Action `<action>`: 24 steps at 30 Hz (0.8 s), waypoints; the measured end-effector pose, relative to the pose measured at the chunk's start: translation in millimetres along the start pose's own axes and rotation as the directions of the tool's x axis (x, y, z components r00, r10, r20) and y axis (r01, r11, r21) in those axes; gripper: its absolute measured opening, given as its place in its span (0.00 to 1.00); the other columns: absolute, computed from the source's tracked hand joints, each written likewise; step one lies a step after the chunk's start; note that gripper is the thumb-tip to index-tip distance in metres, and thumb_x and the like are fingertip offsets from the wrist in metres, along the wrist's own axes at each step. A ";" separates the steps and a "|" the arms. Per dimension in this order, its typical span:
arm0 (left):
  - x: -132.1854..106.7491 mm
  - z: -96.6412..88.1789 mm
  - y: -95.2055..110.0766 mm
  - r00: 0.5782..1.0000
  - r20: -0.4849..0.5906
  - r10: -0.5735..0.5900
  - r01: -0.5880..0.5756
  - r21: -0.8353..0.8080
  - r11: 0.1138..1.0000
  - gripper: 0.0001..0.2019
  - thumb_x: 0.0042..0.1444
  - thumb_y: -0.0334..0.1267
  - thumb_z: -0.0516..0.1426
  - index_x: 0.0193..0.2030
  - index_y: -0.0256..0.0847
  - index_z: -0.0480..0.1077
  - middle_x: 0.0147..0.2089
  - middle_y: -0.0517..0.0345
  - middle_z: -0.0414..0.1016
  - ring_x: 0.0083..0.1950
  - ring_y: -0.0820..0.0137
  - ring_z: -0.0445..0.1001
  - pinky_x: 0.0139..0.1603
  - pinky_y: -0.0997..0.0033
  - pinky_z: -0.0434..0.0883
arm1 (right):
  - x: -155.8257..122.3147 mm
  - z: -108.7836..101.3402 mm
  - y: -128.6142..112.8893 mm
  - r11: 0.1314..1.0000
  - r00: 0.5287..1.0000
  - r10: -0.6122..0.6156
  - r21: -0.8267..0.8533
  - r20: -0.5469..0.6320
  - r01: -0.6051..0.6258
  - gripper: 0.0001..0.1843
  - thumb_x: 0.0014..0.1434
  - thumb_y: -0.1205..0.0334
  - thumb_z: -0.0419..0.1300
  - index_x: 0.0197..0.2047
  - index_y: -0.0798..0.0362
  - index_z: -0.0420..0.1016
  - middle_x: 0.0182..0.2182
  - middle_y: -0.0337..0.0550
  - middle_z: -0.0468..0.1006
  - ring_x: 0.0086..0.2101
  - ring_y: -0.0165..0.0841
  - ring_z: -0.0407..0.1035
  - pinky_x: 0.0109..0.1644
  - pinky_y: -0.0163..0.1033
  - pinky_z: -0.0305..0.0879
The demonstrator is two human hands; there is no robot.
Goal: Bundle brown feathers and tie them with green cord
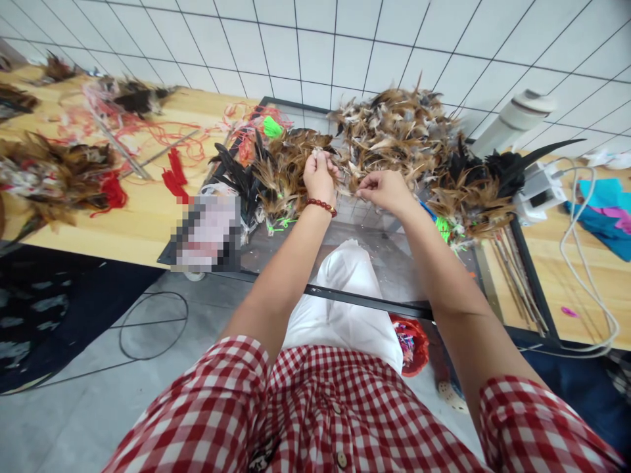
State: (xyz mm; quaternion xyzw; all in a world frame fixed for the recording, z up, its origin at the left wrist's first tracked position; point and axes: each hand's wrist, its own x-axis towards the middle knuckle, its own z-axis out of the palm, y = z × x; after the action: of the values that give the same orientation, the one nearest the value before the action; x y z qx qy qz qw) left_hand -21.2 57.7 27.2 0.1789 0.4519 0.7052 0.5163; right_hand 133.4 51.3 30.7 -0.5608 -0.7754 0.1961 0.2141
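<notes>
The feather heap [399, 128] lies at one o'clock from my nearer, right hand [390, 190] (fingers [369, 179] pinched; on what, I can't tell).

And here's the shirt [325, 401], bold red-and-white checks right across the front, with round tan buttons [340, 460] running down the middle! Short sleeves [207, 387] in that same gingham, leaving the forearms bare. Over to the left wrist [324, 192], and there's a bracelet [319, 206] of shiny dark-red beads with a golden one among them. Below, plain white cloth [348, 315] covers the lap, softly creased, its cut impossible to make out.
</notes>
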 end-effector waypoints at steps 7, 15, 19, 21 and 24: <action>-4.9 0.7 4.2 0.999 -0.024 -0.037 0.037 0.011 0.999 0.11 0.73 0.42 0.51 0.40 0.43 0.70 0.23 0.68 0.60 0.19 0.82 0.53 0.21 0.79 0.53 | -0.1 29.8 -1.0 0.968 0.987 -0.121 -0.235 -0.109 0.093 0.13 0.60 0.57 0.61 0.43 0.51 0.85 0.43 0.52 0.81 0.45 0.45 0.72 0.49 0.47 0.67; -12.8 2.6 -9.2 0.991 0.087 -0.099 0.093 0.067 0.993 0.12 0.68 0.48 0.58 0.39 0.41 0.70 0.24 0.69 0.62 0.19 0.84 0.54 0.21 0.82 0.50 | 13.4 27.3 12.3 0.979 0.924 -0.065 0.153 -0.377 0.131 0.13 0.66 0.55 0.56 0.33 0.52 0.74 0.32 0.43 0.76 0.35 0.35 0.68 0.43 0.41 0.64; -16.0 5.5 -14.7 0.980 0.156 -0.126 0.108 0.116 0.987 0.12 0.66 0.48 0.60 0.39 0.40 0.71 0.25 0.68 0.64 0.19 0.84 0.55 0.20 0.82 0.51 | 11.3 26.3 7.7 0.956 0.915 -0.080 0.230 -0.395 0.183 0.14 0.67 0.51 0.57 0.34 0.51 0.71 0.31 0.40 0.74 0.34 0.33 0.66 0.42 0.40 0.64; -16.6 6.4 -16.8 0.977 0.174 -0.123 0.100 0.130 0.986 0.12 0.65 0.47 0.61 0.38 0.40 0.72 0.25 0.67 0.65 0.19 0.85 0.55 0.20 0.82 0.51 | 10.3 26.5 5.9 0.953 0.908 -0.099 0.223 -0.407 0.204 0.14 0.67 0.50 0.57 0.34 0.51 0.71 0.32 0.40 0.73 0.34 0.33 0.66 0.43 0.40 0.64; -16.9 6.7 -18.8 0.973 0.198 -0.116 0.088 0.145 0.985 0.11 0.64 0.45 0.62 0.38 0.39 0.73 0.25 0.67 0.66 0.21 0.84 0.58 0.22 0.81 0.53 | 9.8 26.5 4.9 0.958 0.899 -0.132 0.180 -0.417 0.224 0.15 0.67 0.50 0.56 0.34 0.51 0.72 0.32 0.41 0.73 0.34 0.33 0.66 0.43 0.41 0.64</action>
State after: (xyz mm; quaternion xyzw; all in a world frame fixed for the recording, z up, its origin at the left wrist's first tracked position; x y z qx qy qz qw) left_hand 1.1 46.8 18.9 0.2621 0.4516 0.6229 0.5826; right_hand 119.9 60.5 7.2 -0.4877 -0.7361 0.1425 0.4472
